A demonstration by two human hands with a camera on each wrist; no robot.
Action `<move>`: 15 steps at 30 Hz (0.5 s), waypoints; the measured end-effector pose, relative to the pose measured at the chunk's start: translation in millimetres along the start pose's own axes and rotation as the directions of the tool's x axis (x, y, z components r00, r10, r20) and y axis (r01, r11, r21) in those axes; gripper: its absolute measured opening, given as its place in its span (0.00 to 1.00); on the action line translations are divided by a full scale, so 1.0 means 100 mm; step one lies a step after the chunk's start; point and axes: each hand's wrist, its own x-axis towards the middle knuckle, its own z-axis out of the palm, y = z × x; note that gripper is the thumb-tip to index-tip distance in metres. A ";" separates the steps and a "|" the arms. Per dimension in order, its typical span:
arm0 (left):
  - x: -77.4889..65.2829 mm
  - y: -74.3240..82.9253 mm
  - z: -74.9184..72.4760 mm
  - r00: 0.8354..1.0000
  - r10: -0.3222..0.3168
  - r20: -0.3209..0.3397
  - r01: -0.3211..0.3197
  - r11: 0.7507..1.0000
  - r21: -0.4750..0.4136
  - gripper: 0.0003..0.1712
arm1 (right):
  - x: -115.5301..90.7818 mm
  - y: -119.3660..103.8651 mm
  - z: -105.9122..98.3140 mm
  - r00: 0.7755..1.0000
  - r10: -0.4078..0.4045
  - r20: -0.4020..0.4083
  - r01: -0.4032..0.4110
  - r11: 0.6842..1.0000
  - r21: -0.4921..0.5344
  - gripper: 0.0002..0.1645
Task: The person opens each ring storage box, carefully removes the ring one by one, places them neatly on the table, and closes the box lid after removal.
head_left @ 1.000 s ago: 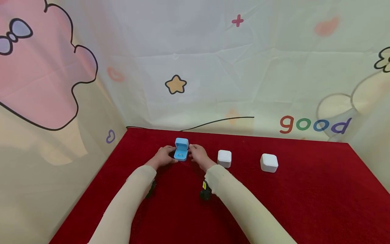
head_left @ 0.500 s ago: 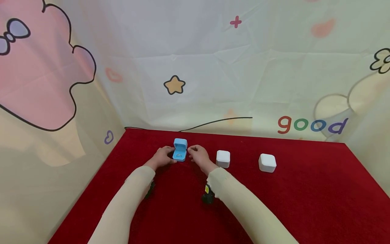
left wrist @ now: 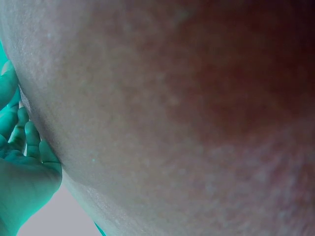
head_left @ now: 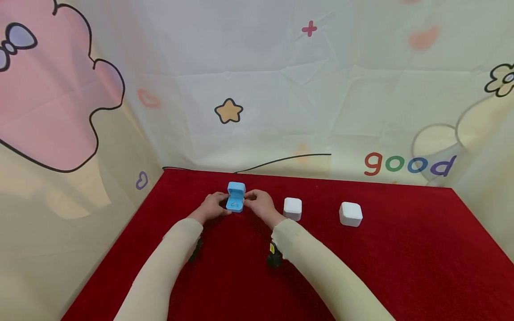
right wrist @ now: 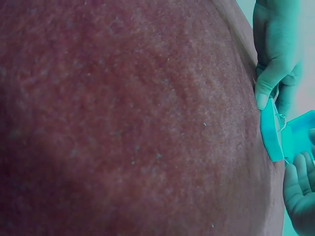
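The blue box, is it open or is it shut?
Open: the blue box has its lid raised at the back, and the ring inside is visible.

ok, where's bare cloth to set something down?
Widest patch: red cloth right of the outer white box, bordered by the right sleeve and the cloth's right edge. Smaller gap: between that box and inner white box. Crowded: around the open blue ring box, left hand and right hand close on either side.
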 end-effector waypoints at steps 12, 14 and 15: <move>0.02 -0.03 0.00 1.000 -0.010 0.000 0.010 1.000 -0.005 0.37 | 0.07 -0.01 0.06 0.999 -0.033 0.042 0.036 0.996 -0.084 0.17; 0.03 -0.03 0.00 1.000 -0.004 -0.001 0.004 1.000 -0.003 0.37 | 0.07 -0.01 0.06 0.998 -0.035 0.051 0.039 0.995 -0.093 0.17; 0.03 -0.02 0.01 1.000 0.001 -0.001 -0.001 1.000 -0.003 0.37 | 0.07 -0.02 0.07 0.998 -0.034 0.055 0.039 0.995 -0.093 0.17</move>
